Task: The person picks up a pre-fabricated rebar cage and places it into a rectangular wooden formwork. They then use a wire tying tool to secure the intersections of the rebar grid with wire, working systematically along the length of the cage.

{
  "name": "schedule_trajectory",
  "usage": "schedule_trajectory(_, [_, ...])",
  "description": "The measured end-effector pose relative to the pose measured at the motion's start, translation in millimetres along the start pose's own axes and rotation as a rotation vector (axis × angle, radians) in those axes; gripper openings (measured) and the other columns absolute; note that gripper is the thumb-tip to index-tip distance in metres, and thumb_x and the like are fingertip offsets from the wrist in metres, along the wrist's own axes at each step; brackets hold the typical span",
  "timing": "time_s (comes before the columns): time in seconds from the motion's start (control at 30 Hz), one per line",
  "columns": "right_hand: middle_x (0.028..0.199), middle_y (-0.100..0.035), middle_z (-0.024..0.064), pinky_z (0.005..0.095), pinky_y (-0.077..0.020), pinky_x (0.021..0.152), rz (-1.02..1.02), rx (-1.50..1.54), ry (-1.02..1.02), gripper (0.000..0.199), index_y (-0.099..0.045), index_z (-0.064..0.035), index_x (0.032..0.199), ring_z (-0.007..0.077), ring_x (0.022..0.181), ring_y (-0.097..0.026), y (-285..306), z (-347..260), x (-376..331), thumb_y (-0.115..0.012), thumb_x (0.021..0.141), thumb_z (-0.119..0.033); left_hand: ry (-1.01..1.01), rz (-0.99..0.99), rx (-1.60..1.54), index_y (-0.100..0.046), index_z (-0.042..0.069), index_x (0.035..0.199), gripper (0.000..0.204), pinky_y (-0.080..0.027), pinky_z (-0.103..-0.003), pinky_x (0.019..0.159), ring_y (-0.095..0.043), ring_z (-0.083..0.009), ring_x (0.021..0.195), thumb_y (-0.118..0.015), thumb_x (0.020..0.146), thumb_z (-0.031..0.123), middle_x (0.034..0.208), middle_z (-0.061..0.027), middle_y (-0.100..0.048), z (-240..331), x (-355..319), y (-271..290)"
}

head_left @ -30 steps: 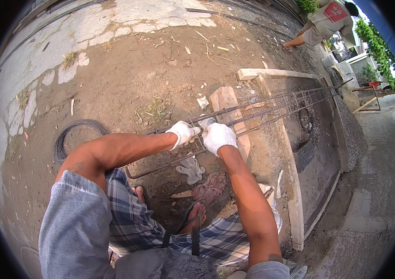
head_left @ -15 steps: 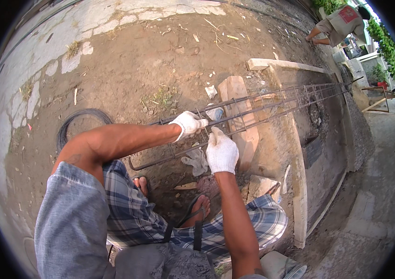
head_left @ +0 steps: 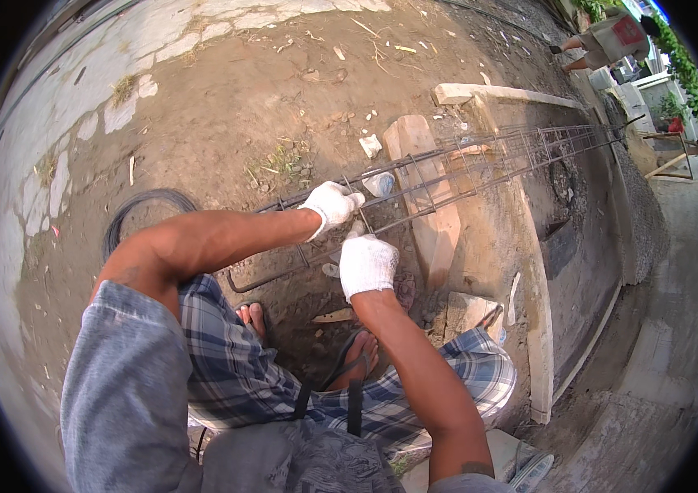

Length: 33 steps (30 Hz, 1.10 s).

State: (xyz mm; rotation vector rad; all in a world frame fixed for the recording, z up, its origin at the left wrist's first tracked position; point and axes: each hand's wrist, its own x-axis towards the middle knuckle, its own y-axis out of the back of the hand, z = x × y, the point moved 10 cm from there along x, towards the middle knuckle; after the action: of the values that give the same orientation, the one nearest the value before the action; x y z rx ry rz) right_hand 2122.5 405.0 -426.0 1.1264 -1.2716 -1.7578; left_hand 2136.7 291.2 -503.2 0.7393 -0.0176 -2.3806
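Note:
A long cage of steel rebar (head_left: 427, 205) with thin square stirrups stretches from in front of me toward the far right. My left hand (head_left: 332, 207), in a white knitted glove, is closed over its bars close to a stirrup. Just below and to the right, my right hand (head_left: 368, 264), gloved alike, has its fingers drawn together against the lower bar and the same stirrup. Whatever those fingers pinch is hidden by the glove. One bent bar end of the cage lies near my left foot.
A coil of dark wire (head_left: 148, 205) lies on the dirt at left. Under the cage sits a wooden block (head_left: 421, 193); a white lump (head_left: 378, 183) is beside it. Long boards (head_left: 532, 312) edge a strip at right. Another person (head_left: 612, 39) is at the far right.
My right hand has shifted left and slightly down along the cage, covering most of the pale cloth below it. My left hand stays at nearly the same spot. The other person has moved slightly.

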Motion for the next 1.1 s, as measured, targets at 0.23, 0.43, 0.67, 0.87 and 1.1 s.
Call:
schedule_trajectory(0.23, [0.114,-0.076,0.0214,0.0459,-0.0594,0.09,-0.367,0.305,-0.091,0.029,-0.08,-0.0046,0.107,0.0339,0.11,-0.074,-3.4,9.6,30.7,-0.062,0.093,-0.021,0.051,-0.05,-0.056,-0.075,0.003,0.09,0.036,-0.045,-0.037,0.056,-0.055,-0.0143,0.058,-0.072,0.097,0.039,0.069,-0.0036,-0.064,-0.8,-3.9,-0.8])
schedule_trajectory(0.43, [0.13,-0.068,0.027,0.049,-0.0548,0.101,-0.477,0.564,-0.21,0.064,-0.049,0.0026,0.146,0.0393,0.121,-0.067,-26.7,11.3,19.6,-0.061,0.094,-0.032,0.043,-0.044,-0.078,-0.072,0.003,0.093,0.032,-0.038,-0.035,0.045,-0.051,-0.0131,0.051,-0.072,0.099,0.035,0.066,-0.0024,-0.061,-1.6,-2.5,-3.8])
schedule_trajectory(0.67, [0.124,-0.07,0.0276,0.0527,-0.0558,0.097,-0.472,0.59,-0.244,0.07,-0.043,0.0057,0.149,0.0429,0.116,-0.068,-46.1,-5.4,23.9,-0.058,0.096,-0.037,0.126,-0.061,-0.087,-0.071,0.004,0.096,0.031,-0.035,-0.034,0.043,-0.046,-0.0118,0.048,-0.07,0.1,0.035,0.064,-0.0016,-0.059,-2.6,-3.2,-2.8])
schedule_trajectory(0.87, [0.109,-0.075,0.026,0.0523,-0.0591,0.087,-0.306,0.63,-0.271,0.067,-0.045,0.0079,0.147,0.0425,0.103,-0.073,-42.9,-14.7,20.2,-0.059,0.098,-0.036,0.085,-0.075,0.006,-0.07,0.004,0.092,0.036,-0.039,-0.033,0.044,-0.051,-0.0121,0.048,-0.067,0.103,0.038,0.065,-0.0026,-0.061,6.7,-10.8,1.3])
schedule_trajectory(1.1, [0.093,-0.076,0.0234,0.0506,-0.0603,0.081,-0.098,0.588,-0.22,0.039,-0.081,-0.005,0.096,0.0396,0.091,-0.076,-63.7,-21.8,32.7,-0.059,0.097,-0.038,0.118,-0.111,0.057,-0.066,0.005,0.086,0.042,-0.04,-0.031,0.046,-0.053,-0.015,0.05,-0.061,0.106,0.041,0.065,-0.0039,-0.062,0.9,-3.1,-2.9])
